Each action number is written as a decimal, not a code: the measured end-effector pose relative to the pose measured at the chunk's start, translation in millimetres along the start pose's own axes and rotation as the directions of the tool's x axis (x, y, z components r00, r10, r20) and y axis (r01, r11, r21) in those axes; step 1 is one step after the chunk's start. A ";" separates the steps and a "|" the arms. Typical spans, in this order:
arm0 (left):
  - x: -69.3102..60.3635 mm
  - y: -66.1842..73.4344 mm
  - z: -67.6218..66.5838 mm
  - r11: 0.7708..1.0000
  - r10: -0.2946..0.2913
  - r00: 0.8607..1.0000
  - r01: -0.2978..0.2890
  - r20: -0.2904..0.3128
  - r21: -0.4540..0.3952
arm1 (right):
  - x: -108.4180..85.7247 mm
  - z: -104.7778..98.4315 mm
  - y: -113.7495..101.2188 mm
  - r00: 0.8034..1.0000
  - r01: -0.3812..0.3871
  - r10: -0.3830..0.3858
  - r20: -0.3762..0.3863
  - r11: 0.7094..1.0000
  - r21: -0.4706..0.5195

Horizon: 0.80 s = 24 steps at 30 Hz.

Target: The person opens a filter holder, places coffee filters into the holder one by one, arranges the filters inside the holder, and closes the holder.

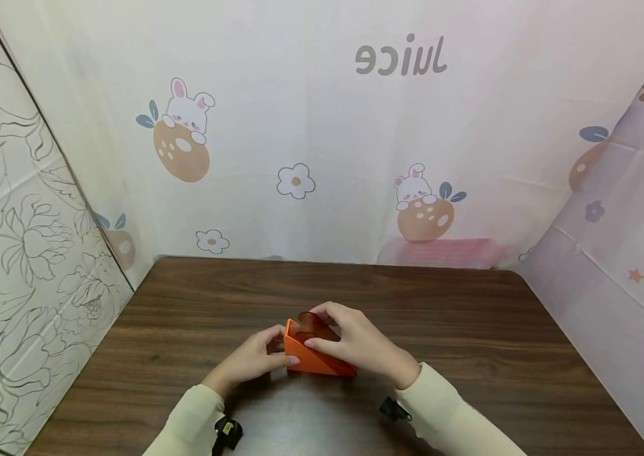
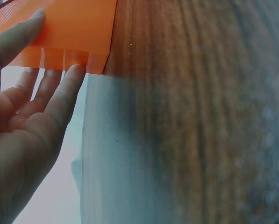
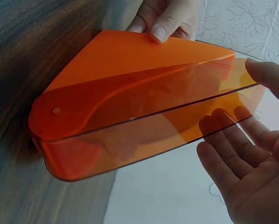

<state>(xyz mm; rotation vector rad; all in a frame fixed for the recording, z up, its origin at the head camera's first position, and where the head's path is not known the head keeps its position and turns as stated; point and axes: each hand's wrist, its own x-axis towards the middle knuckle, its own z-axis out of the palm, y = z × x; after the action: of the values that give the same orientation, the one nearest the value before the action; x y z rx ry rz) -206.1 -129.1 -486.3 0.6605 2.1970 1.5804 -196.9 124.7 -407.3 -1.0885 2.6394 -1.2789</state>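
An orange wedge-shaped box (image 1: 307, 358) stands on the table, its tall end towards my left hand (image 1: 252, 358). The left thumb lies on the near side and the left fingers touch the tall end, as the left wrist view shows. A see-through orange lid (image 3: 130, 126) is joined to the box by a round pin (image 3: 56, 110) near the narrow end. My right hand (image 1: 363, 339) holds the lid's free end, thumb on one side and fingers on the other. In the right wrist view the lid stands partly swung out from the box. What lies inside is unclear.
The dark wood table (image 1: 470, 329) extends around the box on all sides. Printed curtains (image 1: 299, 126) hang behind it and at both sides. A black strap device (image 1: 228, 432) is on the left wrist, another (image 1: 394, 410) at the right.
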 end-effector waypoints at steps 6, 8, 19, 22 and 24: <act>0.9 0.3 0.2 1.000 0.006 1.000 -0.006 -0.001 0.004 | 4.9 8.5 1.1 1.000 0.014 -0.014 0.003 1.000 -0.020; 0.7 0.6 0.3 1.000 0.006 1.000 -0.006 -0.001 0.003 | 6.5 11.3 1.9 1.000 0.010 -0.010 0.013 1.000 -0.014; 0.4 -0.1 0.6 1.000 0.013 1.000 -0.013 -0.003 0.002 | 10.2 17.9 3.4 0.999 0.023 -0.022 0.033 0.999 -0.026; 0.4 0.1 0.6 1.000 0.009 1.000 -0.009 0.000 -0.002 | 10.4 18.3 4.0 0.999 0.021 -0.020 0.034 1.000 -0.022; 0.5 0.2 0.5 1.000 0.007 1.000 -0.007 0.002 -0.006 | 10.5 18.7 4.6 0.999 0.022 -0.021 0.035 0.999 -0.025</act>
<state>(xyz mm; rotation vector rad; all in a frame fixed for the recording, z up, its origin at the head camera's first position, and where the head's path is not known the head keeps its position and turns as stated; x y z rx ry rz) -206.2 -128.4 -486.3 0.6679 2.1906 1.5880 -202.0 107.6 -420.0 -1.1351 2.6335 -1.2221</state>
